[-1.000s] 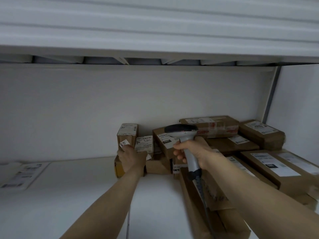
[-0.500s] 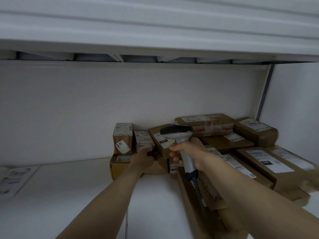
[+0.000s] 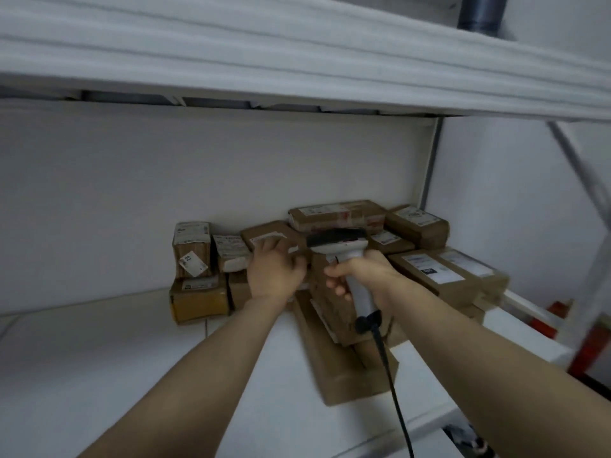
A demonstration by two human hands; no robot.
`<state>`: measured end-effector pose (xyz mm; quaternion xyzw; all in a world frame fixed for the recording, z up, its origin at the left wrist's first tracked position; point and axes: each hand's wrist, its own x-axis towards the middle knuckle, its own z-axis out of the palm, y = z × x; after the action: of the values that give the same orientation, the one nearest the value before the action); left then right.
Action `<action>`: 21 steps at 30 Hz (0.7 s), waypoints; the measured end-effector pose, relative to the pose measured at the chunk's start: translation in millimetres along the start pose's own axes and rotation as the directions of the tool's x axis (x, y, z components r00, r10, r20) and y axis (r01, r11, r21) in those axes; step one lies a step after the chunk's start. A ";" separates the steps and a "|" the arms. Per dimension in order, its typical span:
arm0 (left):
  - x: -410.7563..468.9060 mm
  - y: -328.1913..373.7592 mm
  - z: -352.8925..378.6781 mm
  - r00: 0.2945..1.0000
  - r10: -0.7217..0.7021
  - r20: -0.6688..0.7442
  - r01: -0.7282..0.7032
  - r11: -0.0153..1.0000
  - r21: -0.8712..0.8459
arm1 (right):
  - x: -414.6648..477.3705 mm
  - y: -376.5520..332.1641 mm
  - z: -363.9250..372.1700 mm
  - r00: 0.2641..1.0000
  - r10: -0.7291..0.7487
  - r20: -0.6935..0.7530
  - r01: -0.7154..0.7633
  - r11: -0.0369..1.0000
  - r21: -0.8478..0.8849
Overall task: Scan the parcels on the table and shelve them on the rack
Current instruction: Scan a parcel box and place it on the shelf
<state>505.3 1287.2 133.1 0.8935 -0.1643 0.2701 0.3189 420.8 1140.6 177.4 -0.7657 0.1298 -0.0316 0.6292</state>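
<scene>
Head view: looks into a white rack bay, with a shelf board (image 3: pixel 115 375) below and the upper shelf (image 3: pixel 297 61) overhead.
Parcels (image 3: pixel 334 320): a heap of brown cartons lies on the shelf board, pushed against the far wall, from the middle over to the right.
Left hand (image 3: pixel 272 274): reaches into the middle of the heap. Its fingers lie on the near face of a tilted carton (image 3: pixel 264 230), with the fingertips at that carton's white label. Blur hides whether it grips or only presses.
Right hand (image 3: pixel 363 276): its fingers are wrapped round the handle of a barcode scanner (image 3: pixel 340 246), just right of the left hand.
Scanner details: pale body with a dark head, held above the heap beside the tilted carton. Its black cable (image 3: pixel 391 385) hangs from the handle's base toward the near edge.
Upright carton (image 3: pixel 191 244): leftmost in the heap. It stands on a yellowish box (image 3: pixel 198 304) and bears a tilted white sticker.
White-labelled packet (image 3: pixel 231 254): between the upright carton and the left hand.
Red-taped carton (image 3: pixel 337 214): on top of the heap at the far side, behind the scanner's head.
Corner carton (image 3: pixel 416 223): just right of the red-taped carton, near the rack post (image 3: pixel 429 166).
Large carton (image 3: pixel 446 276): right of the right hand, with white labels on top.
Long flat carton (image 3: pixel 347 375): lowest and nearest, running toward the near edge under the cable.
</scene>
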 end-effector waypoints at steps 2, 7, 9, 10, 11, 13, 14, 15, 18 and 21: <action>-11.7 30.4 2.5 0.996 0.091 0.023 -0.092 0.994 0.055 | -21.6 8.7 -23.8 1.000 0.002 -0.028 -0.002 1.000 -0.009; -52.1 130.8 29.9 0.960 0.271 0.072 -0.272 0.962 -0.007 | -85.6 42.4 -116.8 0.987 0.060 -0.150 -0.052 0.997 0.058; -77.1 180.9 48.6 0.941 0.322 0.102 -0.315 0.945 -0.086 | -116.4 62.5 -164.8 0.972 0.080 -0.223 -0.071 0.996 0.047; -90.8 207.2 59.7 0.930 0.345 0.127 -0.332 0.936 -0.115 | -132.9 72.9 -190.0 0.961 0.098 -0.260 -0.092 0.995 0.034; -105.2 234.1 71.7 0.915 0.371 0.161 -0.352 0.926 -0.134 | -150.3 83.7 -215.6 0.947 0.121 -0.299 -0.117 0.993 0.032; -133.7 286.7 97.0 0.875 0.426 0.228 -0.398 0.903 -0.158 | -185.1 105.6 -266.1 0.908 0.164 -0.386 -0.157 0.986 0.048; -148.4 312.8 109.2 0.857 0.445 0.259 -0.410 0.894 -0.181 | -202.9 117.0 -290.8 0.884 0.177 -0.433 -0.167 0.984 0.062; -163.2 338.4 121.0 0.839 0.460 0.289 -0.413 0.886 -0.211 | -220.7 128.2 -315.0 0.858 0.187 -0.479 -0.175 0.982 0.070; -208.8 411.3 154.1 0.776 0.514 0.367 -0.427 0.855 -0.293 | -273.6 160.6 -381.9 0.777 0.227 -0.587 -0.241 0.969 0.057; -248.3 479.5 182.7 0.696 0.580 0.424 -0.459 0.813 -0.358 | -323.2 189.0 -439.1 0.707 0.274 -0.652 -0.286 0.954 0.090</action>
<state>152.4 840.9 99.0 0.8060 -0.5196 0.0804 0.2718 -13.9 765.3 121.6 -0.6823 0.4575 -0.2019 0.5333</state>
